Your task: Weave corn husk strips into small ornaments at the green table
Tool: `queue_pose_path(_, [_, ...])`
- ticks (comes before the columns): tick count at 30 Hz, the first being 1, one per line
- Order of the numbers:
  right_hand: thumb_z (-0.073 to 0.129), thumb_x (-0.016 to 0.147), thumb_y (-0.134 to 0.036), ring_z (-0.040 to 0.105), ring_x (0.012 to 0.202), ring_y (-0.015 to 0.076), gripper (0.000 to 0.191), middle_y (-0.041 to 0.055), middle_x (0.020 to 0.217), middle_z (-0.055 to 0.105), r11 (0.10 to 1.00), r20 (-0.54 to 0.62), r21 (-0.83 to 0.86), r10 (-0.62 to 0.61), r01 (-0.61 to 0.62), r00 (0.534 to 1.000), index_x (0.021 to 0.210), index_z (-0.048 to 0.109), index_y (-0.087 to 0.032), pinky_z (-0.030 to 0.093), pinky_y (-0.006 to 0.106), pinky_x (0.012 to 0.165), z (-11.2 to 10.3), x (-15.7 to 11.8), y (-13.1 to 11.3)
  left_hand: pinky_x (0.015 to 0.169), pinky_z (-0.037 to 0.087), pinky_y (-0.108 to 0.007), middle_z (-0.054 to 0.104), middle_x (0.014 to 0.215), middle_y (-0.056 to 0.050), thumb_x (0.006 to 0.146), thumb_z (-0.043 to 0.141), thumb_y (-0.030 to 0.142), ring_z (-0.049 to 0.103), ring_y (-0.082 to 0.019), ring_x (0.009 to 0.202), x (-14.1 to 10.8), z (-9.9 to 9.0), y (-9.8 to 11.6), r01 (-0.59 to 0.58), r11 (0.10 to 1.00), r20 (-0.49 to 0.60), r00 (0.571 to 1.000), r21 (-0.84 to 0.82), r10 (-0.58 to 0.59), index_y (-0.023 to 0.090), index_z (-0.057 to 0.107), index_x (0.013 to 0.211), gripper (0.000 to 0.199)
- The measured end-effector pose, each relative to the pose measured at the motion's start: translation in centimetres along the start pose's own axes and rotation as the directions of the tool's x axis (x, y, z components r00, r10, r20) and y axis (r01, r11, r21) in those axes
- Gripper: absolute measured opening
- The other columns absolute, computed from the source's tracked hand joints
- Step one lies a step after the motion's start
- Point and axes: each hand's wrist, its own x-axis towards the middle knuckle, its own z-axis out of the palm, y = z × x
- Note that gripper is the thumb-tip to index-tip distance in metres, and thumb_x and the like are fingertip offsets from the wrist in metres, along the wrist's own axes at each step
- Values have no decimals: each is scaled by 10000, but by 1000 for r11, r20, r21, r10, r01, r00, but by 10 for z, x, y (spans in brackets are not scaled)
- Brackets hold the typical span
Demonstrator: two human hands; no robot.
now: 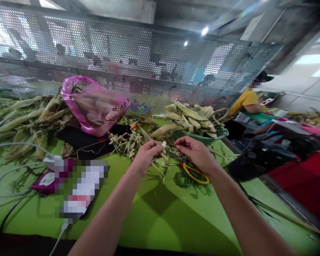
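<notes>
My left hand (151,152) is closed in a pinch on a pale strip of corn husk (164,144), whose whitish tip sticks up past the thumb. Close by on the right, my right hand (190,149) has thumb and fingers pressed together; whatever they hold, if anything, is too small to make out. Scissors (194,174) with yellow handles lie just under the right hand, blades pointing left. Beneath their handles is a tangle of green string (188,183). Cut and knotted husk pieces (132,145) are heaped beyond my left hand.
A green basket (221,135) piled with dry husks (189,117) stands behind my hands. On the left are a pink plastic bag (96,103), loose husks (34,121), a phone (85,192) and a purple power strip (45,181). A person in yellow (245,101) sits at right.
</notes>
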Motion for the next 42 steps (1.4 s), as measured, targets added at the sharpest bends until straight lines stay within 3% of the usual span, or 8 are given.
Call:
queue_pose_path(4, [644,707,-207,578,745,184,38,30,786,645,860,68,-510,73,-29,995,718,680,-213,377,274,674,6,-4,20,642,447,-229,610,755,-24,673,708,296,543,-91,642,1,-2,1,-16,999,-63,998,-51,13,159,588,713,187])
queue_pose_path(7, [659,650,-153,554,662,167,57,27,737,626,844,52,-532,119,-73,992,658,669,-209,337,265,614,13,-11,40,643,450,-222,610,758,-24,679,703,287,539,-85,641,1,-3,3,-35,998,-72,997,-52,31,158,579,697,180])
queue_pose_path(14, [521,780,-345,553,598,154,154,14,705,626,937,0,-315,161,-153,987,739,559,-202,417,267,572,5,-8,47,635,451,-218,581,708,-8,689,687,284,529,-84,631,-1,-2,4,-30,998,-50,998,-59,27,162,570,687,170])
queue_pose_path(18, [624,741,-440,582,572,133,255,-4,732,637,957,-47,175,243,-232,969,784,529,-207,460,257,547,-7,-5,19,613,442,-218,572,692,3,672,700,287,522,-80,602,-1,0,5,1,998,-6,1000,-65,-1,161,586,706,173])
queue_pose_path(22, [736,682,-356,537,555,98,236,-30,656,579,917,-229,398,127,-26,965,745,579,-192,470,228,555,-22,0,-20,631,441,-221,601,746,-10,653,716,291,525,-83,628,-2,0,7,-5,997,-1,1000,-81,4,153,618,736,188])
queue_pose_path(27, [709,745,-286,520,571,104,120,-21,685,562,894,-408,370,-88,253,909,804,624,-226,452,235,538,-37,4,-59,689,439,-221,650,902,-43,651,722,297,566,-117,772,-3,-2,11,-46,994,-10,999,-97,45,153,652,784,208])
queue_pose_path(37, [615,803,-368,497,607,137,181,2,674,575,992,-57,-84,-100,95,993,807,629,-188,419,254,559,12,4,-30,695,454,-229,597,1195,-67,698,692,245,570,-122,850,-6,1,16,-82,988,95,991,-127,95,151,616,724,124])
queue_pose_path(42, [612,807,-325,544,677,158,127,7,715,610,989,-66,-66,-139,135,988,802,622,-198,439,261,640,22,-1,-29,683,431,-215,647,891,-43,686,718,274,550,-97,728,-3,1,9,-39,995,81,996,-89,46,146,637,777,177])
